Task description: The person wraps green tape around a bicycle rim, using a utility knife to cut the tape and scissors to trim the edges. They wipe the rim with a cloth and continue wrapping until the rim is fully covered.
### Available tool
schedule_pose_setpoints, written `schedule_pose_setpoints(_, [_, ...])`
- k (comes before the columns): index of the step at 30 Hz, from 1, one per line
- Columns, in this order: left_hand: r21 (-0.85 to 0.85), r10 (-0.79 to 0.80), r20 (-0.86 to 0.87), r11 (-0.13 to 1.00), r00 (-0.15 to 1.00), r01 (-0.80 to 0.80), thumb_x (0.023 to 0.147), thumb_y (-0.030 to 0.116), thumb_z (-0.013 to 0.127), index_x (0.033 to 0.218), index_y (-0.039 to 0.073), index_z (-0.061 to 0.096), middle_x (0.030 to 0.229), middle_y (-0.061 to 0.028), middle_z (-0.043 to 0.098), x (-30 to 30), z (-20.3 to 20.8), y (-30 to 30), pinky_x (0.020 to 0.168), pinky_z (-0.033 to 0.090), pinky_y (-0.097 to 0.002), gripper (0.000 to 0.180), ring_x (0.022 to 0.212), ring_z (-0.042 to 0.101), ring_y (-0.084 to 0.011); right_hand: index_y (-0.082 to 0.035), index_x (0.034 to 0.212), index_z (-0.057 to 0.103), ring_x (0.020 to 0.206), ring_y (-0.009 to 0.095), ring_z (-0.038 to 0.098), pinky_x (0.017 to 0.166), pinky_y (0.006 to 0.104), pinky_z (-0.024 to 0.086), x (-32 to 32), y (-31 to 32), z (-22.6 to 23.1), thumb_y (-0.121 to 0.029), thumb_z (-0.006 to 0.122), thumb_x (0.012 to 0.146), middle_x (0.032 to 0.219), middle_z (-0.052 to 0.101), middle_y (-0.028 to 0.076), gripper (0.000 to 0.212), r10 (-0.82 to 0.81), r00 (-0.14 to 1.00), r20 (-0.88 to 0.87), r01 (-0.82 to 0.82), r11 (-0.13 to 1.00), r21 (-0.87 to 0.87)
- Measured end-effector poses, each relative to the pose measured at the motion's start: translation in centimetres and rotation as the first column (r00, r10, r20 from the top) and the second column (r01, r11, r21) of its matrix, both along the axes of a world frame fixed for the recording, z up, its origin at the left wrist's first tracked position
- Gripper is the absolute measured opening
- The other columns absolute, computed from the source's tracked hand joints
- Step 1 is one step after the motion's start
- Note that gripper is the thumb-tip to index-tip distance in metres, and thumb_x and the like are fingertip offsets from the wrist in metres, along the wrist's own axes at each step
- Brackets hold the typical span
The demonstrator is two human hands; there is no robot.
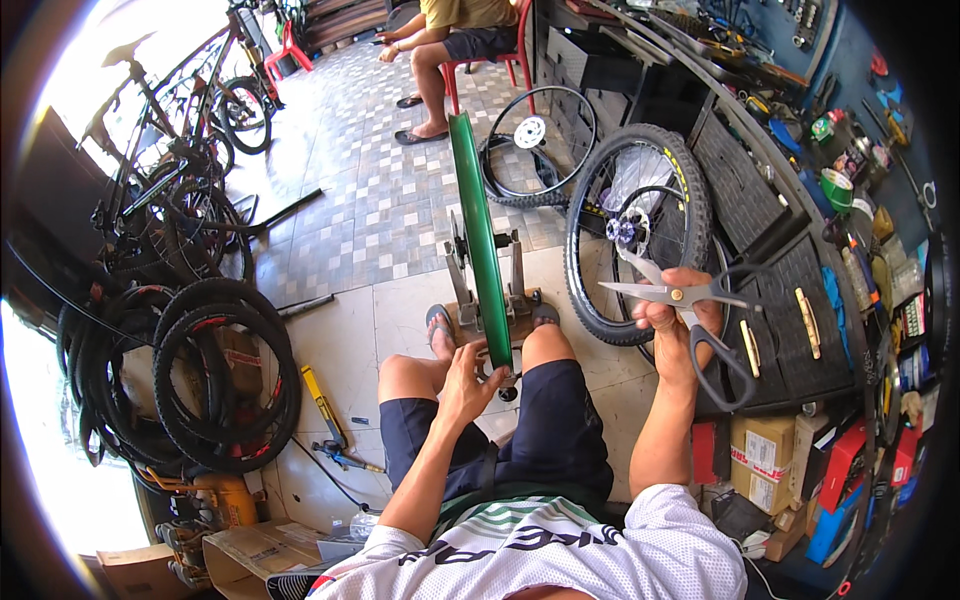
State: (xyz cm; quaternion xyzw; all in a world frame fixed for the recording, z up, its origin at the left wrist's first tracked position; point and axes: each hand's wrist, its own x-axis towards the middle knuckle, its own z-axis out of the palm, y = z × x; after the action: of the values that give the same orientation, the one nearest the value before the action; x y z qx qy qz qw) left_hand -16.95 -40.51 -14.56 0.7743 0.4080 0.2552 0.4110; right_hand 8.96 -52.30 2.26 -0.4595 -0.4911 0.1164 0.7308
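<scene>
A green wheel rim (478, 230) stands upright between my knees, seen nearly edge-on. It sits in a metal wheel stand (517, 272) whose arms rise on both sides of it. My left hand (466, 384) is at the rim's near end, thumb against its edge and fingers curled beside it. Off to the right, my right hand (680, 325) holds up a pair of scissors (640, 291) with dark grey handles. The blades point left and are spread apart, well away from the rim.
A wheel with a knobby tyre (585, 270) leans at the right by dark drawers (740, 180). Several tyres (225, 375) are piled at the left, below parked bicycles (150, 190). A yellow-handled tool (323, 405) lies on the floor. A seated person (440, 50) is ahead.
</scene>
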Motion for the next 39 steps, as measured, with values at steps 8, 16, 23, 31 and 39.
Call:
schedule_pose_setpoints(8, [-0.045,0.029,0.194,0.999,0.981,-0.021,0.091,0.018,0.075,0.134,0.003,0.054,0.121,-0.0178,0.065,0.9,2.6,0.7,0.083,0.056,-0.0377,0.051,0.105,0.069,-0.0291,-0.006,0.101,0.054,0.086,0.018,0.058,0.083,0.0329,0.048,0.1,1.0,-0.6,-0.011,0.074,0.09,0.089,0.061,0.01,0.024,0.007,0.997,-0.075,0.007,0.981,0.193])
schedule_pose_setpoints(16, [-0.123,0.008,0.17,0.992,0.985,0.013,0.097,0.008,0.066,0.115,0.001,0.056,0.096,-0.0106,0.07,1.2,1.3,0.4,0.072,0.054,-0.0318,0.022,0.087,0.068,-0.0192,-0.001,0.12,0.05,0.072,0.02,0.066,0.067,0.033,0.057,-0.6,0.3,-1.7,-0.019,0.068,0.096,0.082,0.068,0.014,0.035,-0.062,0.978,-0.198,0.074,0.996,0.053])
schedule_pose_setpoints(23, [-0.147,0.04,0.312,0.989,0.949,0.007,0.098,0.006,0.064,0.111,0.001,0.058,0.086,-0.0035,0.062,2.4,5.7,4.2,0.066,0.046,-0.0269,0.015,0.077,0.057,-0.0102,-0.001,0.113,0.055,0.076,0.02,0.07,0.071,0.0343,0.06,0.0,-0.9,-3.1,-0.007,0.07,0.094,0.088,0.068,0.013,0.025,-0.007,0.949,-0.314,0.018,0.999,0.033])
schedule_pose_setpoints(31, [0.043,0.009,0.322,0.999,0.947,-0.025,0.104,0.014,0.06,0.112,-0.001,0.059,0.083,-0.0005,0.059,5.0,10.8,9.3,0.064,0.043,-0.0231,0.017,0.074,0.05,-0.0056,0.001,0.11,0.058,0.085,0.019,0.07,0.077,0.0365,0.063,1.0,-2.5,-5.9,0.003,0.073,0.089,0.091,0.069,0.013,0.025,0.001,0.937,-0.349,-0.02,0.998,-0.051])
schedule_pose_setpoints(39, [0.046,0.065,0.346,0.995,0.936,-0.087,0.104,0.025,0.061,0.105,0.0,0.063,0.078,0.0031,0.06,6.7,12.4,12.1,0.059,0.036,-0.0218,0.025,0.068,0.047,-0.0029,0.002,0.108,0.06,0.086,0.017,0.069,0.073,0.0314,0.06,1.7,-3.1,-7.5,0.001,0.069,0.094,0.092,0.068,0.012,0.017,0.055,0.927,-0.372,-0.086,0.994,-0.065])
